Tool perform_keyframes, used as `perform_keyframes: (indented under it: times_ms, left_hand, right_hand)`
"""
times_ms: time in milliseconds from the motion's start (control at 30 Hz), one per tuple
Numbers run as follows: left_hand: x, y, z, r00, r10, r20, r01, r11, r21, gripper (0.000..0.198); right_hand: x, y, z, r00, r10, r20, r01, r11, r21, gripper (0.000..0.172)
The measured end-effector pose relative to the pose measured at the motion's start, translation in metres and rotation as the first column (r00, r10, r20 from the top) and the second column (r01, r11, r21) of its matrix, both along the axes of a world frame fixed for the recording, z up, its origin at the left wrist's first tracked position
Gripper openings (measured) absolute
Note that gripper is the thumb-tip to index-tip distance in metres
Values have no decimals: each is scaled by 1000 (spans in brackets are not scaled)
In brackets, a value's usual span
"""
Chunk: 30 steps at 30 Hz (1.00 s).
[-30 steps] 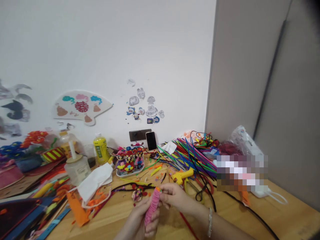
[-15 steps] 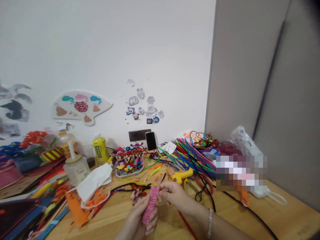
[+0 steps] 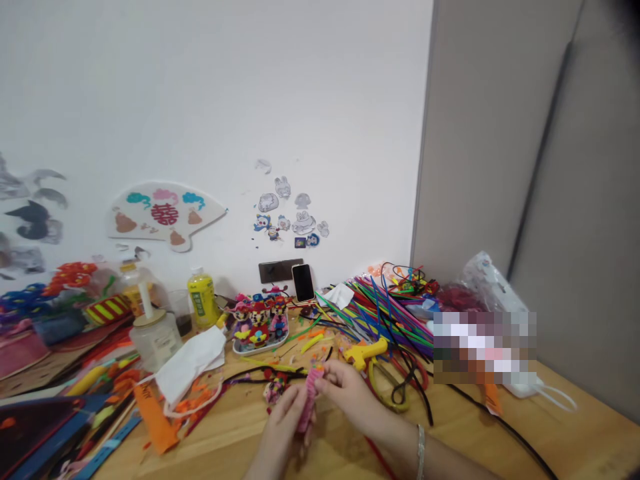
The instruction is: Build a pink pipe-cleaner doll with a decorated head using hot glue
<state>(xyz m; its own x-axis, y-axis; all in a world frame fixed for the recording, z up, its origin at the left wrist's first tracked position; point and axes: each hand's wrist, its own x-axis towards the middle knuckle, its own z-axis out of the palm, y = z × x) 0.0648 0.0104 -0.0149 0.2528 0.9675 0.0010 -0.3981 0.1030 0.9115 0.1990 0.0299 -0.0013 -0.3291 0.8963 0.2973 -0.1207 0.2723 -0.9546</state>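
Observation:
A fuzzy pink piece with rows of ridges (image 3: 312, 393), seemingly coiled chenille stem with orange bits at its top, is tilted above the table. My left hand (image 3: 285, 417) is closed around its lower part, thumb on the near face. My right hand (image 3: 347, 393), with a bracelet on the wrist, has its fingers closed on the upper right edge by the orange bits. Just behind my left hand a small colourful figure (image 3: 274, 388) lies on the table. A yellow glue gun (image 3: 367, 351) rests beyond my right hand.
Behind lies a heap of coloured chenille stems (image 3: 373, 313). A tray of small dolls (image 3: 260, 343), a phone (image 3: 303, 283), a yellow-labelled bottle (image 3: 203, 300), a glass jar (image 3: 156, 340) and a white mask (image 3: 193, 360) stand or lie leftward. A black cable (image 3: 493, 417) crosses the right side.
The pink piece has turned and shifted slightly right, showing a narrower side. My left thumb and fingers have moved up over it, and the orange bits now show more.

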Motion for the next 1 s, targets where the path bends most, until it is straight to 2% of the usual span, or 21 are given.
perform_keyframes:
  times_ms: [100,200,300,367,433,500,533,567,633,700,733,833,1000]
  left_hand:
    - [3,0,2,997,52,-52,-50,998,25,33]
    - [1,-2,8,999,-39,31,38,999,11,34]
    - [-5,-4,15,979,-145,141,155,986,-66,35]
    - [-10,-5,18,945,-248,213,284,945,-159,35]
    - [-13,-6,19,890,-366,271,431,871,-237,37]
    - [-13,-7,17,861,-431,269,499,820,-282,41]
    - [-11,-7,16,881,-408,239,465,842,-274,42]
    - [-9,-7,13,918,-347,194,387,890,-242,41]
    - [-3,-7,9,986,-143,87,153,981,-122,38]
    - [2,-6,5,999,42,-8,-42,999,-15,37]
    - [4,-5,4,995,92,-47,-92,996,6,37]
    - [4,-4,4,992,89,-86,-89,996,5,38]
    - [1,-7,13,995,-7,103,9,1000,-17,36]
  right_hand:
    - [1,2,-2,996,-87,5,87,996,4,39]
    - [5,0,6,1000,25,8,-25,999,23,38]
    - [10,-4,16,990,141,10,-142,988,53,38]
    - [11,-6,17,980,201,2,-201,979,44,37]
    - [10,-6,14,967,255,-23,-254,967,16,39]
    - [8,-6,9,961,274,-46,-274,962,1,40]
    - [7,-5,7,963,264,-54,-264,964,-3,40]
    - [6,-4,5,969,240,-59,-240,971,-5,40]
    - [4,-2,2,989,141,-47,-141,990,-2,39]
    - [3,0,2,1000,-2,-1,2,1000,8,40]
    - [2,1,2,997,-69,27,69,998,14,41]
    - [2,2,3,987,-147,61,147,989,6,43]
    - [5,5,3,999,0,-46,-2,999,-35,43]
